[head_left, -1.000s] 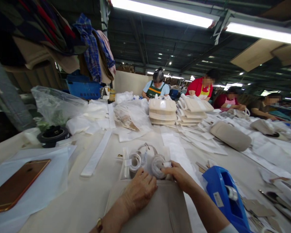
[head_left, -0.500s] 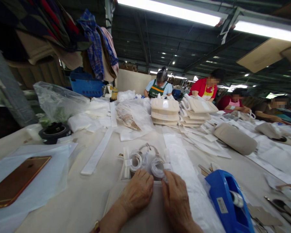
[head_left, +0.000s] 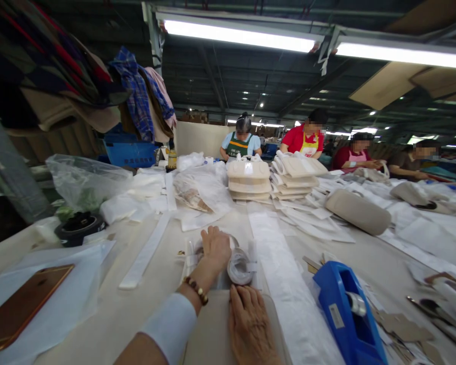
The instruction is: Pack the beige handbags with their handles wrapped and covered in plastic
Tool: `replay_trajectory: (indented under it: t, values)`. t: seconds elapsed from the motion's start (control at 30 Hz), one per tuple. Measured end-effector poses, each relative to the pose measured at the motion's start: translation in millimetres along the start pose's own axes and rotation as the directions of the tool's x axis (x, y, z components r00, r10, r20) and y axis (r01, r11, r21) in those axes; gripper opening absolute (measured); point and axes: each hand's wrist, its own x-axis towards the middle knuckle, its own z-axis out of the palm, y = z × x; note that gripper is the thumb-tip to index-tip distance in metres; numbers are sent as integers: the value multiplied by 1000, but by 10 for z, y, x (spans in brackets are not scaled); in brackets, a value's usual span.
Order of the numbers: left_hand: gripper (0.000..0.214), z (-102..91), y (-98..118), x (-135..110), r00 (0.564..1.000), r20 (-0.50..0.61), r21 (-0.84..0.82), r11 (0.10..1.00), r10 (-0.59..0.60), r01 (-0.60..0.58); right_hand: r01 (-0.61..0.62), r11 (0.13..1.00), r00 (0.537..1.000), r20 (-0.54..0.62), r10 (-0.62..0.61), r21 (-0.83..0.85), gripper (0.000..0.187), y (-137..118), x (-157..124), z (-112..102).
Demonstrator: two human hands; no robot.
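Observation:
A beige bag point(head_left: 211, 327) lies flat before me, its lower part running off the bottom edge. At its far end stands a rolled strap point(head_left: 239, 267) wrapped in white film, with part of a curved handle behind it. My left hand point(head_left: 216, 249) reaches over the left side of this end, its fingers bent down and closed. They cover most of a second wrapped roll, and what they grip is hidden. Flat on the bag rests my right hand point(head_left: 253, 322), fingers stretched out together and fingertips just below the visible roll.
A blue tape dispenser point(head_left: 336, 299) stands at right, near scissors and card scraps. A white padded strip point(head_left: 275, 253) runs beside the bag. A phone point(head_left: 28, 304) lies on white sheets at left. Stacked beige bags point(head_left: 249, 177) stand at the back; several people work beyond.
My left hand has moved forward from the bag's near side onto the left roll. My right hand has drawn back from the right roll and flattened on the bag. The view has shifted slightly.

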Motion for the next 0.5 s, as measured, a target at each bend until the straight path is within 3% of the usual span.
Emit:
replay_trajectory:
  t: [0.1,0.2,0.37,0.5]
  values:
    - [19,-46,-105,325,978,200,-21,998,-60,66,-29,999,999,-12,29,29,37,-22,6,1]
    - [27,-160,-281,552,946,322,-39,999,-18,32,-36,998,999,-34,38,59,38,-27,11,1]
    - [22,-404,-480,563,932,339,6,990,130,-140,-59,996,996,-68,64,62,31,-17,-17,25]
    - [13,-456,-488,472,907,324,62,951,267,-302,-42,998,998,-43,44,41,32,-10,-25,23]
